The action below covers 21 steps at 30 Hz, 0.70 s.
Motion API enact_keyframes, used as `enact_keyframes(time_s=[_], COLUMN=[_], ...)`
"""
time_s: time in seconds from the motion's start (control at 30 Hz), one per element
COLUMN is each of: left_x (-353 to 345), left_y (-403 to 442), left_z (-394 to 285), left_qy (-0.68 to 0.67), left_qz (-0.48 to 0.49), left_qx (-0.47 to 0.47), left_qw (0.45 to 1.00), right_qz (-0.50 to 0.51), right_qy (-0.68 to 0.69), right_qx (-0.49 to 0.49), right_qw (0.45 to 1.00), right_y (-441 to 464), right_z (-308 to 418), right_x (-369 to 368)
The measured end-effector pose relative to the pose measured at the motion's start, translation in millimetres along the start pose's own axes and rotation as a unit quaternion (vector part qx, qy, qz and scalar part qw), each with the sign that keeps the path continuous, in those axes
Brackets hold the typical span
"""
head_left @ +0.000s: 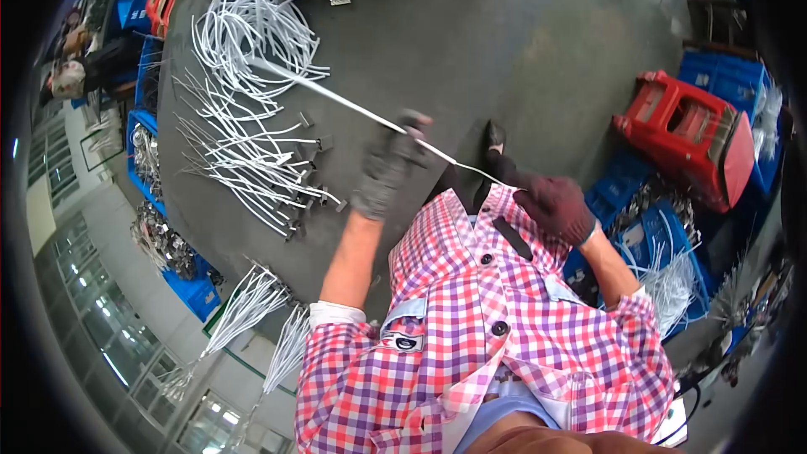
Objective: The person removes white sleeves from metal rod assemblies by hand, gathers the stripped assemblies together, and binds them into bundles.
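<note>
Our left hand (398,153), blurred, is wrapped around the white wire (345,102); our right hand (555,207) looks curled on its near end, probably keeping it straight out of the wire pile (250,25).

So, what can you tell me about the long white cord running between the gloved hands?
The white cord looks smooth, perhaps plastic-coated. It slants nearly straight from the tangled white cords to the left hand, then, just beyond, becomes thinner and bends slightly to meet the right hand. It seems to touch the left hand's fingers, though blur obscures the grip. Its far end is hard to pick out against the tangle.
</note>
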State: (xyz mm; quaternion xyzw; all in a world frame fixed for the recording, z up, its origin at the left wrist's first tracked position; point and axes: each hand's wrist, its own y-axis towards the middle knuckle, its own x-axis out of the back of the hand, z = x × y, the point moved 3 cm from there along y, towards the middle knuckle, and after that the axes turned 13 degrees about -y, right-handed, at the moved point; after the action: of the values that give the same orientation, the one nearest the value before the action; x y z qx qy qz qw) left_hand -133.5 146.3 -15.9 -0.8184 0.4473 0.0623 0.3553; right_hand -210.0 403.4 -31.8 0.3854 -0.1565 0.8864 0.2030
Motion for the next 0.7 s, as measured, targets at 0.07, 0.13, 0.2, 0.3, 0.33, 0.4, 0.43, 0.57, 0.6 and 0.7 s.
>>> enact_keyframes(time_s=[0.07,0.13,0.2,0.3,0.33,0.4,0.43,0.57,0.6,0.7], left_x=[21.0,32.9,20.1,5.8,6.9,10.3,10.3,-0.9,-6.4,-14.3], left_y=[0.9,-1.7,-11.0,-20.1,-20.1,-21.1,-20.6,-18.6,-21.3,-22.0], left_z=[-13.2,-4.8,8.6,32.5,34.1,34.6,32.7,17.3,14.1,15.3], left_qy=[-0.023,-0.102,-0.082,-0.082,-0.081,-0.055,-0.054,-0.137,-0.108,-0.057], left_qz=[-0.035,-0.012,-0.014,-0.043,-0.043,-0.052,-0.055,-0.063,-0.043,-0.015], left_qx=[-0.044,-0.043,-0.056,-0.002,-0.001,0.002,0.000,-0.027,-0.011,-0.020], left_qw=[0.998,0.994,0.995,0.996,0.996,0.997,0.997,0.988,0.993,0.998], right_qz=[0.047,0.065,0.076,0.049,0.047,0.006,0.007,-0.028,-0.041,-0.056], right_qy=[0.045,0.054,0.062,0.051,0.053,0.140,0.141,0.223,0.243,0.096], right_qx=[-0.098,-0.110,-0.120,-0.067,-0.068,-0.096,-0.094,-0.062,-0.069,0.021], right_qw=[0.993,0.990,0.988,0.995,0.995,0.986,0.986,0.972,0.967,0.994], right_y=[8.9,30.0,47.8,69.1,71.0,76.7,76.6,67.0,64.2,70.4], right_z=[3.6,20.7,34.6,53.0,51.7,47.8,43.7,36.7,37.6,37.9], right_x=[-0.1,8.9,6.8,3.2,5.3,11.4,10.4,0.7,-0.8,4.6])
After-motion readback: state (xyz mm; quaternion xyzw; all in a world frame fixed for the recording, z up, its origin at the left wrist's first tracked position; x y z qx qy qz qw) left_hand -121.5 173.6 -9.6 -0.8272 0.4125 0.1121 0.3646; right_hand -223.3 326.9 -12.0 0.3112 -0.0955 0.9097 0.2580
